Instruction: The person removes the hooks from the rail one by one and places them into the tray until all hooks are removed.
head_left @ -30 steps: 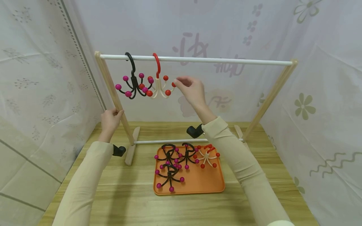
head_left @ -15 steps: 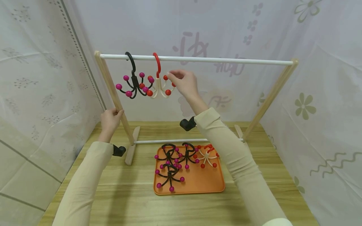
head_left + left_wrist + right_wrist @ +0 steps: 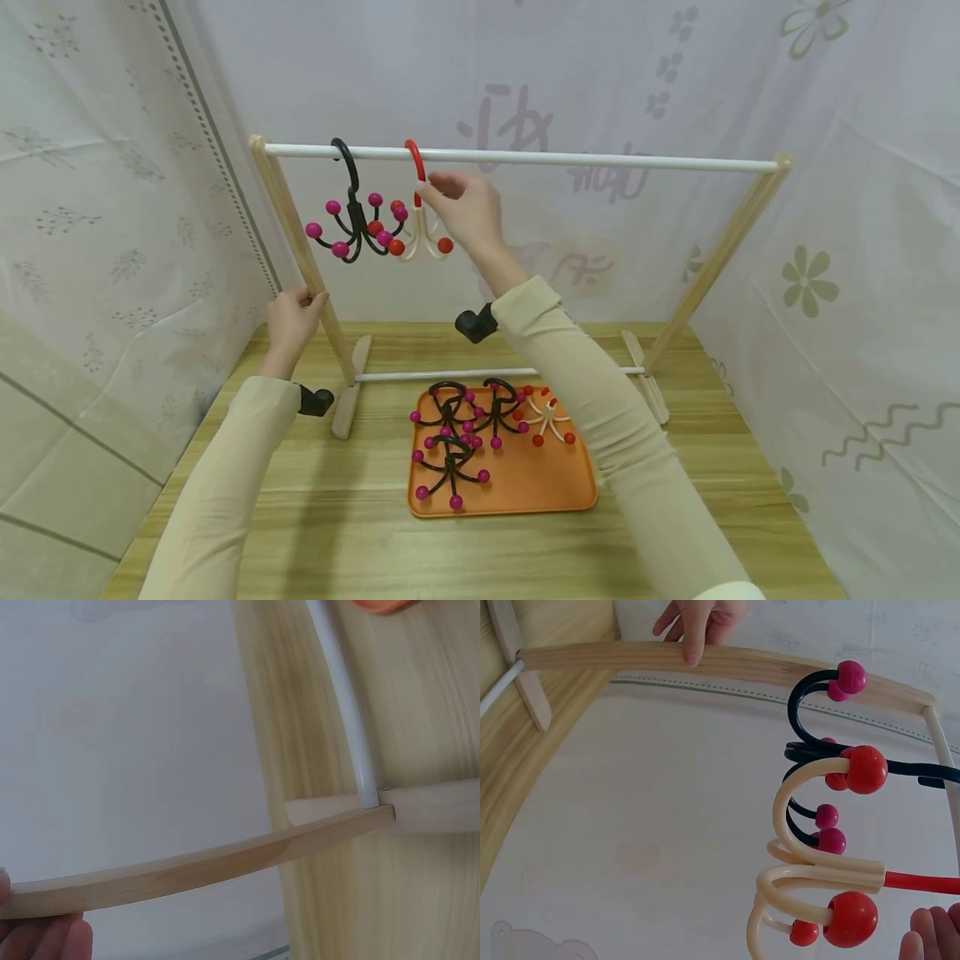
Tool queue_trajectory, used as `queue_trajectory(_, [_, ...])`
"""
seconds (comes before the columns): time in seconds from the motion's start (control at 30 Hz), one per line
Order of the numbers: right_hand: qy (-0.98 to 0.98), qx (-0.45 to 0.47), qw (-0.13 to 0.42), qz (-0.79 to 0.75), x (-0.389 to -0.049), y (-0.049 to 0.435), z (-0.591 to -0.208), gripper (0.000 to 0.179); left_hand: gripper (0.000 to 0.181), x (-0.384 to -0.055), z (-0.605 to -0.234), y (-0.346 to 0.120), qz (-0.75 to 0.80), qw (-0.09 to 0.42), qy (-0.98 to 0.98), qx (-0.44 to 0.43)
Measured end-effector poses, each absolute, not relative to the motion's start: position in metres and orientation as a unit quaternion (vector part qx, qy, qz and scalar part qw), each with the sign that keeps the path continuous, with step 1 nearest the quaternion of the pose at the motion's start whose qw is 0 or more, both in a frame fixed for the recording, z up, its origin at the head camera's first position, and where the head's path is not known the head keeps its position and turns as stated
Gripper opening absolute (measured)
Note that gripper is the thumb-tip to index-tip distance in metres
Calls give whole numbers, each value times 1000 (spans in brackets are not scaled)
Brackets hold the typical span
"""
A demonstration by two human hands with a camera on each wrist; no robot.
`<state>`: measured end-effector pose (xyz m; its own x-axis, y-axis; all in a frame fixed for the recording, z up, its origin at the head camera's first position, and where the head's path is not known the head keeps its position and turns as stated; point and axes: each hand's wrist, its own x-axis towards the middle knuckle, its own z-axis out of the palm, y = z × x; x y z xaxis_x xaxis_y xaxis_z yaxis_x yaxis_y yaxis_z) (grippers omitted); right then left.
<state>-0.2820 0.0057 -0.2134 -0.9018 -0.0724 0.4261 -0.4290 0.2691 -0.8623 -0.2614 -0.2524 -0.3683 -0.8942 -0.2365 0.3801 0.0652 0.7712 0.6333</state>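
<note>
My left hand (image 3: 292,321) grips the left wooden post (image 3: 303,250) of a hanging rack, thumb and fingers on either side of it. On the rack's white top rail (image 3: 540,157) hangs a cream multi-prong hanger (image 3: 419,229) with red ball tips and a red hook. My right hand (image 3: 468,204) is right at that hanger's red stem in the head view, its thumb tip overlapping it. In the right wrist view, the right fingers (image 3: 930,930) lie just beside the red stem (image 3: 922,883). Left of it hangs a black hanger (image 3: 356,218) with magenta ball tips, overlapping the cream one.
An orange tray (image 3: 532,500) lies on the wooden table (image 3: 360,533) below the rack. It bears three black hangers (image 3: 450,462) and another cream-and-red hanger (image 3: 550,412). A white lower bar (image 3: 442,375) joins the rack's feet. Patterned cloth (image 3: 600,75) hangs behind.
My right hand has moved left and slightly up, from the cream hanger's right ball tip to its red stem. My left hand has stayed on the post.
</note>
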Motion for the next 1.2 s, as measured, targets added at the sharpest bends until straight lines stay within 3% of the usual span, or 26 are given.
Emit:
queue_trajectory(0.7, [-795,149,192,556,-287,-8,-211,21,33,-262,-369,-254,-330,228,-915,45])
queue_trajectory(0.97, [-794,127,180,566,-287,-3,-211,20,33,-261,-368,-253,-329,224,-916,50])
queue_trajectory(1.2, [-786,126,211,568,-291,3,-210,19,33,-261,-367,-252,-332,218,-916,56])
